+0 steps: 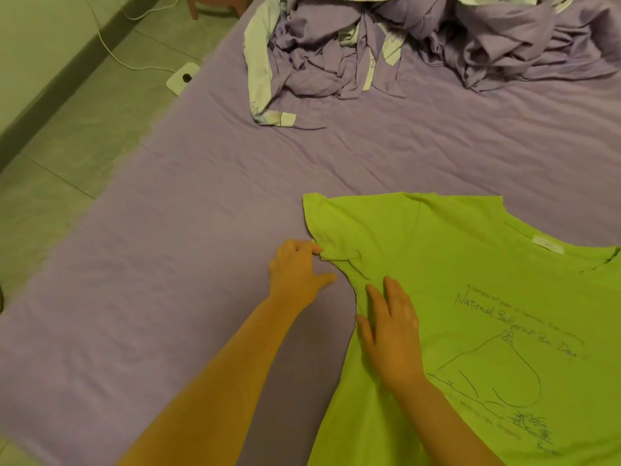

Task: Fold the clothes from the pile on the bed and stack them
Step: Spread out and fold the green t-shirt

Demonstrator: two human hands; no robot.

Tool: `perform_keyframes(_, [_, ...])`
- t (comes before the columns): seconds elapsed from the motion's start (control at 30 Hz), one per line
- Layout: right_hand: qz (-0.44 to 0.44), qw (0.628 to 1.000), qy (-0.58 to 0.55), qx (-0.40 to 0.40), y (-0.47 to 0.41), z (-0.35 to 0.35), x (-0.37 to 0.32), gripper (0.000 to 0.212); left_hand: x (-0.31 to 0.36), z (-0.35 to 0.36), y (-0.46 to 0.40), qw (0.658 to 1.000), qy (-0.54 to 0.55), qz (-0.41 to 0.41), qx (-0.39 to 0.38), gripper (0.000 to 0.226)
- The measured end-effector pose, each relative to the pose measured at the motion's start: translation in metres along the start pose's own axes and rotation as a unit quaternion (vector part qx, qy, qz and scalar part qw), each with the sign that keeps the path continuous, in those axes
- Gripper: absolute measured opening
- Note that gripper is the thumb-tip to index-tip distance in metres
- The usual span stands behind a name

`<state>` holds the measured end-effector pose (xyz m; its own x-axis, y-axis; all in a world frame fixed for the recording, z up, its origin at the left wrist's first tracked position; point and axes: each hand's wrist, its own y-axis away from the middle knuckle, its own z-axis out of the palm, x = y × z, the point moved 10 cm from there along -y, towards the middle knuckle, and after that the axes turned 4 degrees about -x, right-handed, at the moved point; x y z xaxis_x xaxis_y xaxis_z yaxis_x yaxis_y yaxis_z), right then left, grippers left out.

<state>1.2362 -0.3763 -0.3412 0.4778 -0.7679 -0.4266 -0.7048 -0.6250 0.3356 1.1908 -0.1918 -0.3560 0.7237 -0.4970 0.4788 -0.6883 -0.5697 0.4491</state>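
We've got the green t-shirt (470,297) laid print side up on the purple bed sheet (168,264), near edge of the bed, right in front of us. Left hand (297,270) sits on the sheet just beside the shirt — fingertips pinching the hem of the sleeve (332,230), thumb out flat on the sheet. Right hand (393,331) lies flat on the shirt's chest w/ fingers straight & slightly spread, holding nothing, just pressing the fabric down by the armpit.

Step in hand, as we read it: prepping the 1st fold — sleeve getting straightened or about to be turned in over the body, w/ the right hand pinning the cloth so it doesn't drag.

The pile (386,52) sits well apart at the far side of the bed, a rumpled heap of purple and pale fabric — we can't tell how many garments are in it. No folded stack in view, so the task looks early on.

Next move prob. calls for carrying that sleeve across onto the chest, keeping the crease straight along the shirt's side, then smoothing it. Thin, floppy fabric — it'll wrinkle if pulled too fast.
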Motion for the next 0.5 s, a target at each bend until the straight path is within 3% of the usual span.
perform_keyframes(0.07, [-0.004, 1.0, 0.015, -0.021, -0.003, 0.004, 0.0, 0.053, 0.01, 0.0, 0.0, 0.999, -0.006, 0.049, 0.012, 0.055])
perform_keyframes(0.17, [-0.014, 0.998, 0.041, -0.055, -0.007, 0.01, 0.002, 0.057, 0.023, -0.014, -0.004, 0.992, 0.058, 0.089, 0.06, 0.031])
perform_keyframes(0.3, [-0.021, 0.993, 0.073, -0.093, -0.01, 0.014, 0.007, 0.062, 0.033, -0.018, -0.01, 0.987, 0.088, 0.123, 0.058, 0.013])
perform_keyframes(0.5, [-0.017, 0.992, 0.079, -0.097, -0.01, 0.017, 0.007, 0.063, 0.005, -0.015, -0.015, 0.963, 0.268, 0.018, 0.037, 0.016])
